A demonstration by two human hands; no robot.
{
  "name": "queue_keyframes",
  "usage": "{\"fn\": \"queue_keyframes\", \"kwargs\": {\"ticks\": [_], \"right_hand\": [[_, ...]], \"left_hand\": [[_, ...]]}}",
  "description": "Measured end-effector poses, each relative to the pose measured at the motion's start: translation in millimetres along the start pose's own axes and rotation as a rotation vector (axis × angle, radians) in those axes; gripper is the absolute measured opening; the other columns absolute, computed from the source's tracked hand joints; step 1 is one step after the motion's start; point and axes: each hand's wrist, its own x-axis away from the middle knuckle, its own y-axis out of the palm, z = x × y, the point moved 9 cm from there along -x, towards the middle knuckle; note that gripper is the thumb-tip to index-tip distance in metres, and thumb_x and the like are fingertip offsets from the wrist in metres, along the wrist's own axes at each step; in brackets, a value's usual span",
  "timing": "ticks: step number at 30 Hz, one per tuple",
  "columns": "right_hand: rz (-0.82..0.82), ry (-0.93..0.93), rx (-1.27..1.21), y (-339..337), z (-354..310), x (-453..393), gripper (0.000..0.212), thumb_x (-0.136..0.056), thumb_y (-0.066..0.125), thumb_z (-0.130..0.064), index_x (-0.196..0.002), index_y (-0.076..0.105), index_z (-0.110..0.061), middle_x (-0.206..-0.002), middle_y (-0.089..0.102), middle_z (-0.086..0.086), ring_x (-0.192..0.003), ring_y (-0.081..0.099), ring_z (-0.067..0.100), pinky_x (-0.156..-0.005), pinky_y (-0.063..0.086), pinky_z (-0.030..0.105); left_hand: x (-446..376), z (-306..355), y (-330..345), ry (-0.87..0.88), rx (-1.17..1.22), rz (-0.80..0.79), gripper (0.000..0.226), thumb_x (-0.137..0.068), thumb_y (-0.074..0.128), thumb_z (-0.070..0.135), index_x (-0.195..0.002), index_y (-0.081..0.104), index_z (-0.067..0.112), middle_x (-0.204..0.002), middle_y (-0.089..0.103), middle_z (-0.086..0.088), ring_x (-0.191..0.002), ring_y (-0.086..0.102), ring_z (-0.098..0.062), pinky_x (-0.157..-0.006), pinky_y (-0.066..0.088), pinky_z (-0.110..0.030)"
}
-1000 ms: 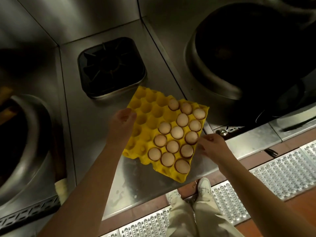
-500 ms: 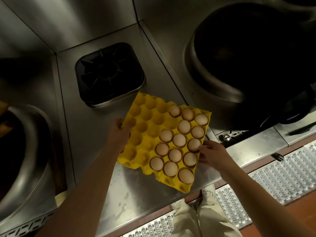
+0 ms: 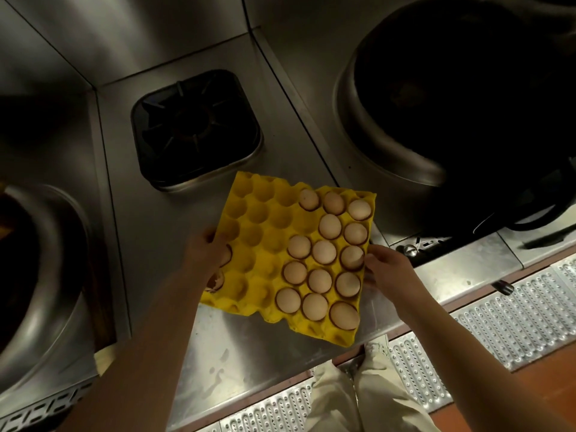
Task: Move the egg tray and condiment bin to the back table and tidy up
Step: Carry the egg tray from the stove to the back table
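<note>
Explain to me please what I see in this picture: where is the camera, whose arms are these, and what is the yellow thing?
The camera sits on a person's head and looks down, so the two bare arms are that person's own; no robot is here. The yellow thing is an egg tray, with eggs filling mostly its right side. The left hand grips the tray's left edge, and the right hand holds its right edge. Under it is a steel kitchen counter with a square gas burner behind the tray and a large dark wok on the right. Below you see the person's light trousers.
</note>
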Motion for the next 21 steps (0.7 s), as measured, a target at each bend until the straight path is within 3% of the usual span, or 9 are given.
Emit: {"fn": "queue_keyframes", "kwargs": {"ticks": [4, 6, 9, 15, 18, 21], "right_hand": [[-0.026, -0.023, 0.081, 0, -6, -3, 0.031, -0.098, 0.043, 0.000, -0.109, 0.069, -0.014, -0.106, 0.072, 0.014, -0.097, 0.070, 0.030, -0.085, 0.059, 0.046], [-0.024, -0.043, 0.139, -2, -8, -4, 0.033, -0.096, 0.044, 0.001, -0.111, 0.067, -0.017, -0.102, 0.072, 0.012, -0.089, 0.072, 0.032, -0.077, 0.061, 0.046], [-0.007, -0.060, 0.196, -7, -9, -5, 0.032, -0.095, 0.047, 0.001, -0.113, 0.066, -0.017, -0.094, 0.072, 0.006, -0.073, 0.073, 0.024, -0.057, 0.060, 0.032], [-0.021, -0.048, 0.180, -9, -7, -12, 0.029, -0.097, 0.050, -0.001, -0.093, 0.067, -0.025, -0.091, 0.072, 0.014, -0.072, 0.071, 0.030, -0.067, 0.061, 0.042], [-0.028, 0.013, 0.208, -11, -1, -18, 0.025, -0.095, 0.053, -0.001, -0.087, 0.067, -0.021, -0.086, 0.070, 0.016, -0.070, 0.070, 0.030, -0.069, 0.061, 0.043], [-0.040, 0.009, 0.270, -13, -1, -20, 0.026, -0.095, 0.055, -0.003, -0.083, 0.067, -0.024, -0.075, 0.070, 0.010, -0.059, 0.070, 0.021, -0.060, 0.060, 0.036]], "left_hand": [[6, -11, 0, -0.034, 0.030, 0.017, 0.027, -0.095, 0.060, 0.032, -0.118, 0.068, 0.020, -0.104, 0.069, -0.003, -0.102, 0.063, -0.027, -0.090, 0.051, -0.045], [8, -12, -2, -0.016, 0.031, 0.051, 0.025, -0.094, 0.057, 0.021, -0.117, 0.067, 0.021, -0.101, 0.064, 0.002, -0.099, 0.060, -0.023, -0.084, 0.047, -0.037], [8, -10, -3, 0.018, 0.007, 0.073, 0.029, -0.096, 0.056, 0.021, -0.124, 0.065, 0.019, -0.105, 0.060, 0.002, -0.097, 0.056, -0.020, -0.080, 0.041, -0.034], [7, -21, -8, 0.002, 0.096, 0.054, 0.019, -0.098, 0.056, 0.025, -0.110, 0.069, 0.020, -0.104, 0.069, -0.005, -0.104, 0.063, -0.029, -0.094, 0.050, -0.049], [11, -25, -7, -0.006, 0.144, 0.041, 0.016, -0.096, 0.057, 0.026, -0.103, 0.072, 0.023, -0.098, 0.071, -0.004, -0.095, 0.066, -0.022, -0.087, 0.053, -0.043], [11, -27, -9, -0.022, 0.180, 0.060, 0.012, -0.095, 0.060, 0.025, -0.091, 0.071, 0.027, -0.094, 0.069, -0.003, -0.083, 0.063, -0.014, -0.078, 0.051, -0.036]]}}
